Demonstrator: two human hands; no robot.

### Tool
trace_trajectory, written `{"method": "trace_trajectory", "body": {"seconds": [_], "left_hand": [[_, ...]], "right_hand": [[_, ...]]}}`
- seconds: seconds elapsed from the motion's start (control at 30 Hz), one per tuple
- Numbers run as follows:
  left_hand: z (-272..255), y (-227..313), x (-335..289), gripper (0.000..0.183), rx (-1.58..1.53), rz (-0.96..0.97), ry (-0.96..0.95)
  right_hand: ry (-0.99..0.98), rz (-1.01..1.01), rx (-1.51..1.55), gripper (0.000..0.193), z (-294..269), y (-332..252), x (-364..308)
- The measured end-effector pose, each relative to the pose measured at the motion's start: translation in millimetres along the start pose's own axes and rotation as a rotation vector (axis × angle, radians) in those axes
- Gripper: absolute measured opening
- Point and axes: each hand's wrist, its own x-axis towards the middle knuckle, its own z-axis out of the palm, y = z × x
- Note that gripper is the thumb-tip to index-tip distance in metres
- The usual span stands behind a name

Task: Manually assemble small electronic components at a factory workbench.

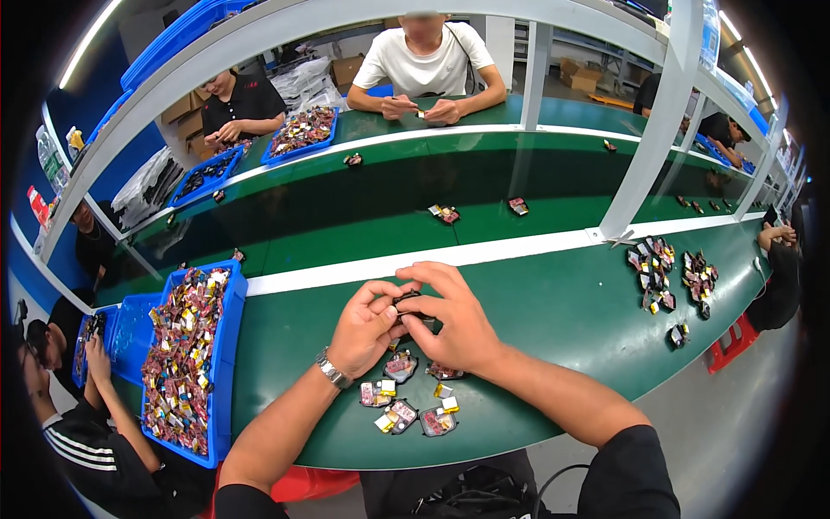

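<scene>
Over the green table my left hand (361,327) and my right hand (454,322) meet, fingers closed around a small black casing (406,300). Fingers and thumbs cover most of it, so its details are hidden. Just below my hands lie several small assemblies with clear-and-black shells, reddish circuit boards and silver-yellow battery-like packs. One assembly (400,367) rests right under my left hand, and another (438,422) sits closer to the table's front edge. A metal-banded watch (333,369) is on my left wrist.
A blue bin (226,363) heaped with similar parts (186,355) stands at my left. Loose piles (653,272) lie on the right. Beyond a white rail (415,263) runs a green conveyor (346,216) carrying scattered pieces. A grey post (648,130) rises at right; other people work around.
</scene>
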Motion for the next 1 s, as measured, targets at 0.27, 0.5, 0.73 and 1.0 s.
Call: {"method": "trace_trajectory", "body": {"seconds": [0.27, 0.5, 0.73, 1.0], "left_hand": [[5.1, 5.4, -0.3, 0.023, 0.013, -0.072, 0.099], [3.9, 7.3, -0.1, 0.023, 0.016, -0.109, 0.094], [3.6, 6.6, 0.2, 0.023, 0.013, -0.11, 0.105], [3.9, 6.9, 0.2, 0.026, 0.006, -0.11, 0.114]], "right_hand": [[0.037, -0.096, -0.16, 0.016, 0.3, -1.1, 1.5], [0.03, -0.172, -0.295, 0.025, 6.8, 4.2, -1.5], [0.04, -0.178, -0.356, 0.022, 9.4, 4.4, -1.0], [0.042, -0.183, -0.389, 0.021, 9.6, 2.3, -1.6]]}}
